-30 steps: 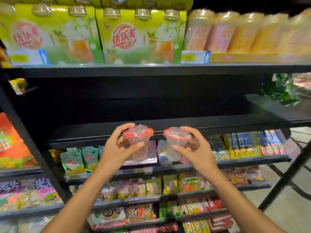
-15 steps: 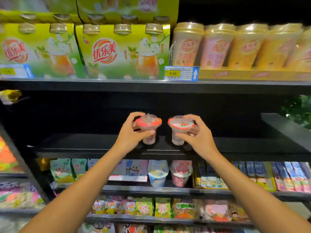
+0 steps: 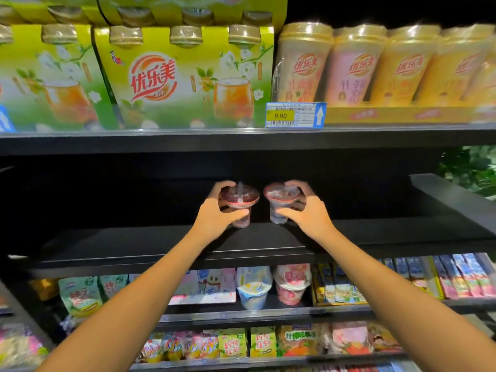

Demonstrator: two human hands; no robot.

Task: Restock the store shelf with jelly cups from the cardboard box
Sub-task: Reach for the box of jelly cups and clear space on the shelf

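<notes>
1. Left hand (image 3: 214,217) curled round left jelly cup (image 3: 240,206): thumb across the cup wall near the base, fingers hooked behind the red-rimmed lid.
2. Right hand (image 3: 308,214) gripping right jelly cup (image 3: 279,206) in mirror fashion, thumb low on the wall, fingers over the far side of the lid.
3. Both cups upright, lids up, just beside each other but apart, deep over the middle of the dark shelf (image 3: 161,245), well back from its front edge. Bases at or just above the shelf surface; contact cannot be told in the shadow.
4. Likely reasons: upright so lids face up for display; one cup per hand to halve the trips; side grip leaves the bases free to set down flat; deep placement probably to fill from the back forward.
5. Cardboard box not in view.
6. Surroundings: green drink multipacks (image 3: 185,76) and wrapped tall cups (image 3: 354,68) on the shelf above, price tag (image 3: 295,115) on its front edge; snack packets and two larger cups (image 3: 273,285) on the shelves below.
7. Obstruction: nothing visible between the cups and the shelf surface. Upper shelf edge overhangs the arms; headroom looks limited, so a low, level withdrawal seems advisable.
</notes>
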